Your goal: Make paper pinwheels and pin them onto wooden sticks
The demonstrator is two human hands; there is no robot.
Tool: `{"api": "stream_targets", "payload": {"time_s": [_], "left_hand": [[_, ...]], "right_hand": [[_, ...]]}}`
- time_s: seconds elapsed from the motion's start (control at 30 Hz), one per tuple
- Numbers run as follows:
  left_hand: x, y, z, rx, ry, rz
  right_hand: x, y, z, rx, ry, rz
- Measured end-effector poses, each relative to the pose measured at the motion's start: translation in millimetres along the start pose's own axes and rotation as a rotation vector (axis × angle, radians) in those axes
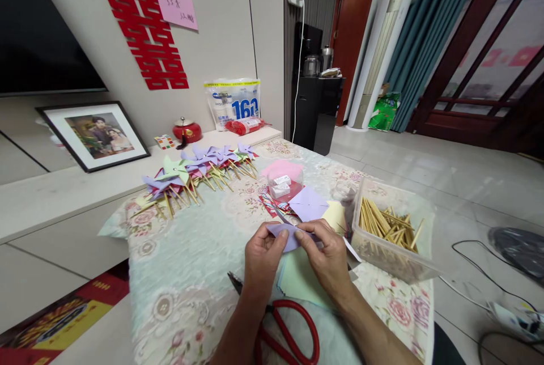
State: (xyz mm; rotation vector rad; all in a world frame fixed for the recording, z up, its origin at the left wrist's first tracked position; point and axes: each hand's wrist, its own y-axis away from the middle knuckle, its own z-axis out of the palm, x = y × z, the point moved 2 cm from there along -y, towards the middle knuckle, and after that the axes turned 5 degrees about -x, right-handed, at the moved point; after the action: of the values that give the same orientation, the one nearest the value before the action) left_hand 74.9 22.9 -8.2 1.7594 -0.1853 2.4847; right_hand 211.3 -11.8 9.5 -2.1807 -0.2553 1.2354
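My left hand [262, 257] and right hand [325, 257] each pinch one end of a folded lilac paper square [289, 236], held just above the floral cloth-covered surface [191, 263]; its long axis runs left to right. Beneath it lies a pale green paper sheet [300, 281]. Red-handled scissors [284, 328] rest near the surface's front edge, blades pointing away and left. A clear plastic box of wooden sticks [389, 234] stands just right; finished paper pinwheels [199, 169] line the far left edge.
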Motion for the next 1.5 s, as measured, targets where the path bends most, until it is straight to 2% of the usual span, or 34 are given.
{"api": "stream_targets", "payload": {"time_s": [0.27,0.4,0.57,0.73,0.9,1.13,1.37,1.5], "left_hand": [[3,-2,-1.6,0.052,0.064,0.072],[4,0,2.3,0.009,0.096,0.035],[7,4,7.3,-0.033,0.102,-0.065],[5,3,3.5,-0.004,0.109,-0.082],[2,1,-2.4,0.0,0.045,-0.08],[2,1,0.0,-0.036,0.025,-0.096],[1,0,-0.7,-0.051,-0.004,-0.134],[3,1,0.4,-0.061,0.067,-0.163]], "right_hand": [[2,0,-1,-0.006,-0.126,0.178],[2,1,0,-0.015,-0.189,0.246],[-1,0,2,-0.068,-0.226,0.257],[-3,-2,1,-0.167,-0.22,0.252],[-1,-2,2,-0.209,-0.187,0.26],[2,-1,4,-0.183,-0.282,0.368],[4,-2,5,-0.185,-0.3,0.357],[6,-2,5,-0.173,-0.32,0.37]]}}
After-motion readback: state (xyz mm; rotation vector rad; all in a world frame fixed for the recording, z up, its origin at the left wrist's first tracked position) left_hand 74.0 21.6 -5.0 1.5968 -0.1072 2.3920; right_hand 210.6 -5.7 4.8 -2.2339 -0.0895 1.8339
